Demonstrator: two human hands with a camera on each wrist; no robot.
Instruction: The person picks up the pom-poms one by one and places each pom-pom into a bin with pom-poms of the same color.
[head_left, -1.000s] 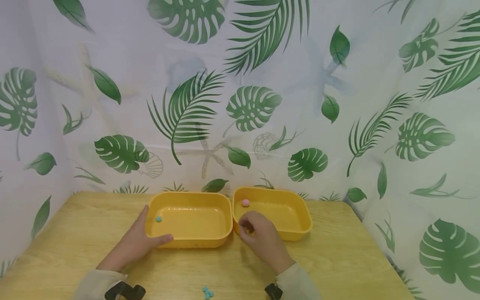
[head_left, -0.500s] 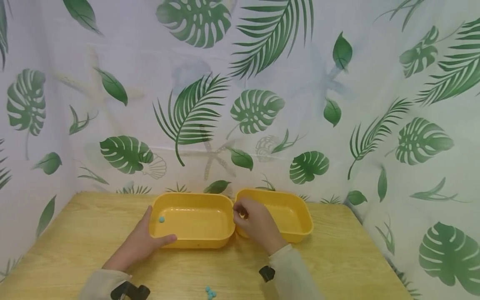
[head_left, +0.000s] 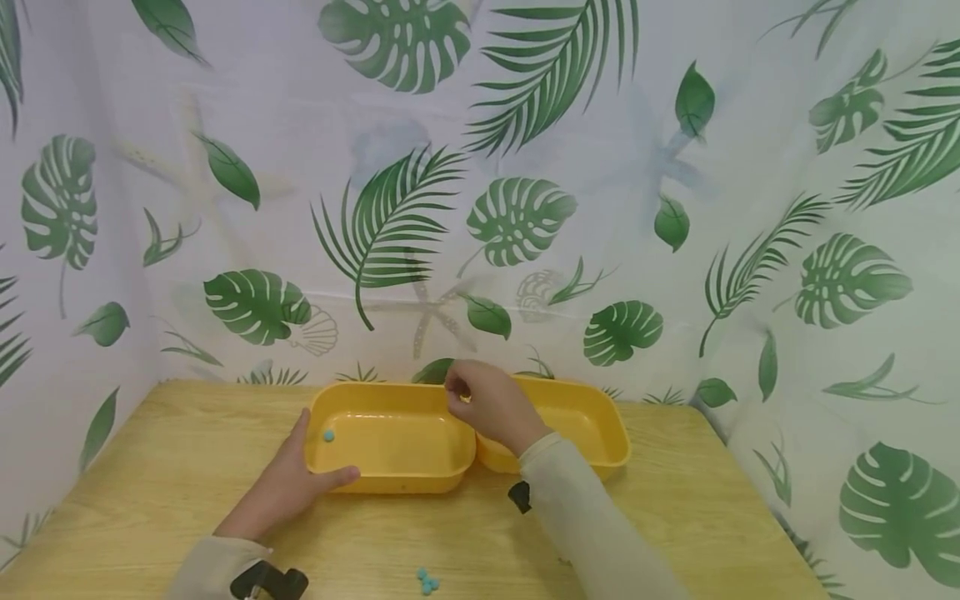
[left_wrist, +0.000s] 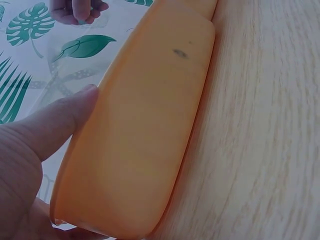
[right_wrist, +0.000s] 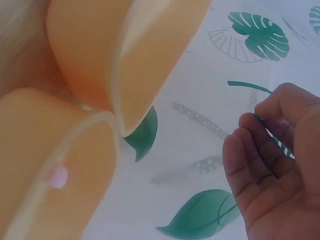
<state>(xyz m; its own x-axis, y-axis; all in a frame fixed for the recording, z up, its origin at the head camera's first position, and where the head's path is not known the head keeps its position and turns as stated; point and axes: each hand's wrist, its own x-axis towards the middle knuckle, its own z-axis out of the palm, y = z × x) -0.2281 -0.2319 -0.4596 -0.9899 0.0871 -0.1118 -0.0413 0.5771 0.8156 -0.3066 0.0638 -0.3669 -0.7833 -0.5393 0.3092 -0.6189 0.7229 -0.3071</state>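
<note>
My left hand (head_left: 288,483) grips the left end of the left yellow bin (head_left: 397,483), thumb on its near rim. Inside that bin, toward the left end, lies a small blue ball (head_left: 328,436). My right hand (head_left: 491,404) is raised above where the two bins meet, thumb and index finger pinched together. A bit of a small blue ball (left_wrist: 81,22) shows at its fingertips in the left wrist view; the fingers mostly cover it. The right yellow bin (head_left: 600,408) is partly behind that hand. A pink ball (right_wrist: 58,176) inside it appears in the right wrist view.
Several small blue balls (head_left: 427,582) lie clustered on the wooden table (head_left: 360,542) near its front edge. Leaf-patterned white cloth (head_left: 420,250) stands close behind the bins and along both sides.
From over the right bin's left end, my right hand has risen and moved left toward the left bin. My left hand keeps its grip. The head view has shifted slightly.
</note>
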